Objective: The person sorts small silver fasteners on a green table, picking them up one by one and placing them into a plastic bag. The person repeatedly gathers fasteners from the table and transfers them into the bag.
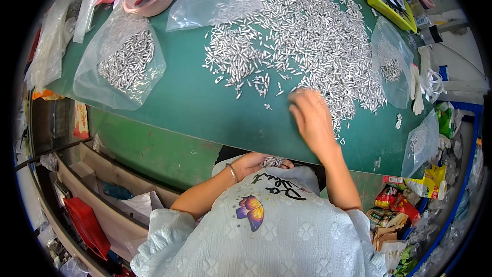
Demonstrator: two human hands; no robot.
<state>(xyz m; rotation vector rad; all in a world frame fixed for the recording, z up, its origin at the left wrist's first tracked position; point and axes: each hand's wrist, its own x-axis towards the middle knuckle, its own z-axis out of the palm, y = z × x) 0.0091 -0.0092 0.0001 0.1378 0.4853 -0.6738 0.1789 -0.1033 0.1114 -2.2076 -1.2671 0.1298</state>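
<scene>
The pale blue textured fabric top with a colourful butterfly print [251, 211] lies nearest the camera, covering the person's torso. Just beyond it, low against the front edge of the dark green, flat surface [205, 123], the person's left hand [252, 162] has its fingers curled around a cluster of small silvery metal clasp-like pieces [272, 161]. The right hand [310, 106] is over the surface, at the near edge of a broad, loose silvery heap of similar pieces [312, 31]; its fingers are bent and blurred, and whether they grasp a piece cannot be told.

The left hand sits off the surface, above the person's lap, so if its curl loosened or it became overfull, pieces could drop into the lap or onto the green painted floor [148, 143]. A hurried sweep by the right hand could push heap pieces over the front edge. The single silvery stray piece [268, 106] lying apart to its left might be overlooked. Farther left, a clear plastic bag of silvery pieces [88, 79] rests on the surface; its thin, slack film could let the contents spill if a forearm caught it.
</scene>
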